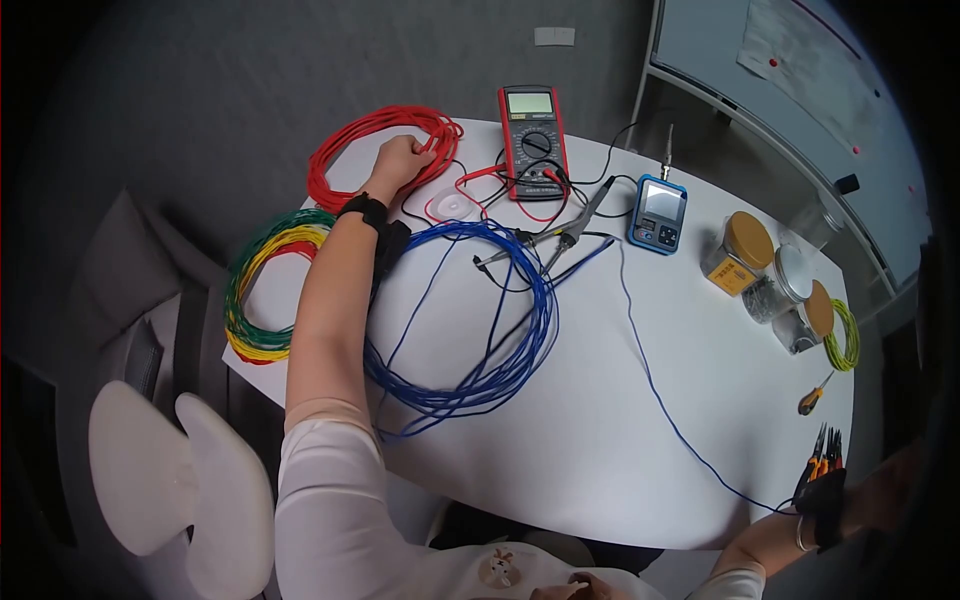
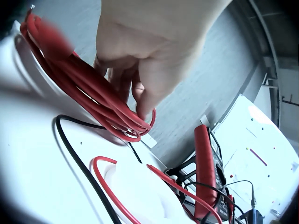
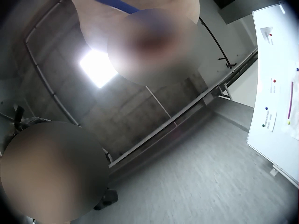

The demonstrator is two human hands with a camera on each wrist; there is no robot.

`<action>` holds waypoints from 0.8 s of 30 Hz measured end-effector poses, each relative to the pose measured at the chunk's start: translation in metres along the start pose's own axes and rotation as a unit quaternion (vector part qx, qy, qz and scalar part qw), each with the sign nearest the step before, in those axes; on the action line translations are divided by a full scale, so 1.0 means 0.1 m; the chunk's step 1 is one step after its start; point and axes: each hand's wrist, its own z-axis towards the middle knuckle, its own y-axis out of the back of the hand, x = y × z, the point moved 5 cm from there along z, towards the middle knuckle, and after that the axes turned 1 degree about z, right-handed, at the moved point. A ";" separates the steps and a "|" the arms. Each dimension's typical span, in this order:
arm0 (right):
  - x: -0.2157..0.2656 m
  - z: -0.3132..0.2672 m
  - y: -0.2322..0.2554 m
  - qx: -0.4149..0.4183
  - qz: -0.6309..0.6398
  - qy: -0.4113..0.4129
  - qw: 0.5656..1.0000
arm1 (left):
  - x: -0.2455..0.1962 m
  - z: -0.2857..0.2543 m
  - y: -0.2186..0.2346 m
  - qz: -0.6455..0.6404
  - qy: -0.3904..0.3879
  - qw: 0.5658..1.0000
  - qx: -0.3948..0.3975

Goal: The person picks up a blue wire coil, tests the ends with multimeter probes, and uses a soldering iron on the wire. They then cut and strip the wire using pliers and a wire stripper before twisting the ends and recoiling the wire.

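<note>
My left hand (image 1: 400, 160) grips a coil of red wire (image 1: 335, 155) at the far left of the table. In the left wrist view, thumb and fingers close round the strands of the red coil (image 2: 88, 88), which is tilted up from the white surface. At the right edge of the head view, my right hand (image 1: 880, 495) is raised and dark. A blue wire (image 1: 655, 385) runs to it from the table. The right wrist view shows the blue wire (image 3: 119, 5) across the hand; its fingers are hidden by blur.
A large blue coil (image 1: 545, 330) lies mid-table, with a green, yellow and red coil (image 1: 238, 310) to its left. Behind stand a multimeter (image 1: 535, 145) with leads and a blue handheld meter (image 1: 660, 215). Jars (image 1: 765, 290), a screwdriver (image 1: 810, 400) and pliers (image 1: 815, 465) are at right.
</note>
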 end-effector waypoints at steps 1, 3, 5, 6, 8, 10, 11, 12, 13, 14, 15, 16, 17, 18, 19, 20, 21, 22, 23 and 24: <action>-0.01 -0.02 0.12 0.015 -0.079 0.029 0.996 | -0.05 0.02 0.01 0.008 -0.010 1.000 -0.013; -0.01 -0.04 0.40 0.050 -0.500 0.184 0.845 | -0.15 0.03 0.09 0.007 -0.034 0.999 -0.042; -0.05 -0.07 0.60 0.049 -0.784 0.304 0.539 | -0.20 0.02 0.17 0.016 -0.044 0.996 -0.077; -0.05 -0.07 0.67 0.047 -0.815 0.337 0.470 | -0.23 0.00 0.23 0.024 -0.044 0.994 -0.097; -0.06 -0.08 0.83 0.048 -0.830 0.364 0.420 | -0.35 0.01 0.29 0.044 -0.045 0.990 -0.128; -0.06 -0.10 0.85 0.041 -0.839 0.353 0.412 | -0.65 -0.06 0.53 0.072 -0.044 0.985 -0.148; -0.05 -0.12 0.83 0.029 -0.846 0.337 0.412 | -0.75 -0.04 0.61 0.081 -0.076 0.981 -0.159; -0.06 -0.12 0.84 0.018 -0.853 0.333 0.402 | -0.87 -0.06 0.68 0.098 -0.092 0.978 -0.160; -0.05 -0.12 0.84 0.012 -0.858 0.325 0.397 | -1.00 -0.08 0.77 0.115 -0.108 0.974 -0.162; -0.04 -0.13 0.84 0.006 -0.863 0.319 0.391 | -1.13 -0.11 0.86 0.132 -0.124 0.970 -0.163; -0.02 -0.13 0.85 0.001 -0.869 0.314 0.384 | -1.24 -0.15 0.94 0.156 -0.129 0.968 -0.152; -0.01 -0.13 0.86 -0.006 -0.873 0.308 0.378 | -1.33 -0.20 1.01 0.172 -0.149 0.961 -0.160; 0.01 -0.14 0.86 -0.011 -0.877 0.302 0.374 | -1.41 -0.26 1.08 0.188 -0.170 0.953 -0.168; 0.03 -0.15 0.87 -0.017 -0.881 0.298 0.368 | -1.47 -0.32 1.11 0.204 -0.191 0.944 -0.175; 0.04 -0.15 0.87 -0.019 -0.885 0.293 0.362 | -1.51 -0.38 1.10 0.217 -0.216 0.935 -0.178; 0.05 -0.15 0.87 -0.023 -0.887 0.289 0.360 | -1.56 -0.44 1.09 0.230 -0.240 0.926 -0.180; 0.06 -0.16 0.86 -0.025 -0.889 0.284 0.358 | -1.60 -0.52 1.09 0.243 -0.264 0.916 -0.182; 0.07 -0.16 0.86 -0.028 -0.891 0.281 0.357 | -1.64 -0.61 1.04 0.240 -0.275 0.917 -0.163; 0.08 -0.16 0.84 -0.029 -0.891 0.276 0.359 | -1.70 -0.71 0.95 0.236 -0.285 0.918 -0.144; 0.10 -0.17 0.81 -0.032 -0.895 0.270 0.354 | -1.76 -0.81 0.84 0.232 -0.295 0.918 -0.127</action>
